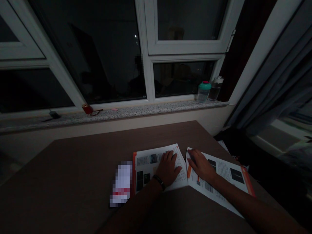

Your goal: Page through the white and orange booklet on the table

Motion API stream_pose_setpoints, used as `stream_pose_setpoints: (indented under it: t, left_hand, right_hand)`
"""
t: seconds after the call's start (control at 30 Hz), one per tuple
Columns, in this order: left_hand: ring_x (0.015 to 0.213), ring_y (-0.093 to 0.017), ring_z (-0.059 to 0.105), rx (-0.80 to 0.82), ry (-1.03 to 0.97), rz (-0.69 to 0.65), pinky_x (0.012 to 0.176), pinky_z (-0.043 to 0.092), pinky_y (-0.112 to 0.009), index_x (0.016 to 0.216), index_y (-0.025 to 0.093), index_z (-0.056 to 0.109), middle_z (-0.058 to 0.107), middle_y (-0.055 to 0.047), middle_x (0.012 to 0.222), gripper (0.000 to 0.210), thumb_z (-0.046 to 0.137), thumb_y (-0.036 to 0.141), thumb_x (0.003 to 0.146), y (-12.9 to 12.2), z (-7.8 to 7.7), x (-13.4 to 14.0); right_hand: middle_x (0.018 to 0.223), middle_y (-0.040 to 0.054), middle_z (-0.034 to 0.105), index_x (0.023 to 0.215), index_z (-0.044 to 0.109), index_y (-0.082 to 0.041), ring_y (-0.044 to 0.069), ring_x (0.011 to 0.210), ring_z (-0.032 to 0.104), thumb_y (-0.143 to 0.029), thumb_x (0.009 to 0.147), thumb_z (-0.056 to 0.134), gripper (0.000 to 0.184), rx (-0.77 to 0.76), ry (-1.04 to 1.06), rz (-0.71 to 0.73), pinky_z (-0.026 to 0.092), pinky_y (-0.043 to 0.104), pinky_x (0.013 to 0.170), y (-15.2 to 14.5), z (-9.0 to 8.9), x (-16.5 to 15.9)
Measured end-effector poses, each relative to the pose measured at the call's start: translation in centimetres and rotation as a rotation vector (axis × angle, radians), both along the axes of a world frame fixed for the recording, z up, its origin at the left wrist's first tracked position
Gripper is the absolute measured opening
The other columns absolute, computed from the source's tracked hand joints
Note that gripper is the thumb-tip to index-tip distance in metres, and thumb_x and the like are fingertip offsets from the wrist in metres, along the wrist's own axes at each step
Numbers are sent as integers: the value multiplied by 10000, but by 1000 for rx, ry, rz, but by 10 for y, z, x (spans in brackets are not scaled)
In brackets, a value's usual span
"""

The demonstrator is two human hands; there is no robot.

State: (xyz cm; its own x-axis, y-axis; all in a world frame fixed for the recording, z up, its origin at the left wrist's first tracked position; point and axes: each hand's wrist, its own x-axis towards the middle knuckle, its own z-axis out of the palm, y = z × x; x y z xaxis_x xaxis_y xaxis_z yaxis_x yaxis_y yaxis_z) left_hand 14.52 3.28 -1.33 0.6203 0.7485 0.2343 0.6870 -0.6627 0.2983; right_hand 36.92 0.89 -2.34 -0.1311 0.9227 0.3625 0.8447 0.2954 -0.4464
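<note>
Printed pages with orange edges lie spread on the brown table, a left page point(146, 157) and a right page point(220, 191). A narrow V-shaped gap parts them at the top; whether they join as one book at the bottom is hard to tell. My left hand point(169, 167), with a dark band on its wrist, rests flat on the left page, thumb apart from the fingers. Across the inner edge of the right page lies my right hand point(201, 165), fingers stretched out over the paper. Both hands cover some of the print.
Left of the pages lies a blurred-out bright object point(122, 182) on the table point(73, 172). The granite windowsill point(146, 110) carries a teal-lidded bottle point(203, 92), a clear bottle point(215, 88) and a small red jar point(87, 109). A curtain point(270, 71) hangs at the right.
</note>
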Motion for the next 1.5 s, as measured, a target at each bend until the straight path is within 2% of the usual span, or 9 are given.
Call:
stream_pose_setpoints:
  t: [0.23,0.6,0.77,1.1,1.33,1.5]
  left_hand:
    - [1423,-308,277,-17,10,11,1182,199,-499,1421,154,408,373,-141,1512,562,504,413,932,-3,8,0]
    - [1414,-308,290,-3,10,7,1185,197,-486,1417,141,417,383,-145,1504,568,522,405,925,-1,5,0]
    - [1422,-300,279,-17,12,2,1185,198,-493,1424,158,402,370,-138,1515,567,519,407,928,-1,6,0]
    - [1427,-304,262,-29,32,9,1198,167,-472,1427,118,409,359,-152,1520,579,519,400,934,-2,7,0]
    - [1419,-307,272,-31,28,18,1192,176,-471,1428,139,412,363,-137,1516,574,518,404,930,-2,7,0]
    - [1405,-298,289,4,13,-13,1188,174,-491,1381,173,472,387,-125,1494,492,528,360,928,-4,12,1]
  right_hand:
    - [1196,121,551,1268,493,-194,284,1127,545,-298,934,468,350,-28,-27,10,440,461,1017,-5,3,14]
    - [1263,134,538,1329,477,-176,282,1166,541,-305,912,492,437,-62,-78,23,423,448,1040,-12,3,40]
    - [1295,139,525,1358,453,-177,287,1192,528,-309,910,486,468,-60,-93,15,409,459,1052,-12,2,45]
    - [1285,154,526,1358,459,-154,292,1184,529,-300,899,487,483,-62,-107,22,412,449,1046,-13,1,54]
    - [1286,147,526,1354,454,-165,292,1190,524,-289,890,500,483,-51,-103,32,403,457,1052,-11,-1,61]
    - [1235,135,563,1304,510,-169,287,1147,539,-281,882,514,437,-33,-92,15,415,451,1024,-3,-5,59]
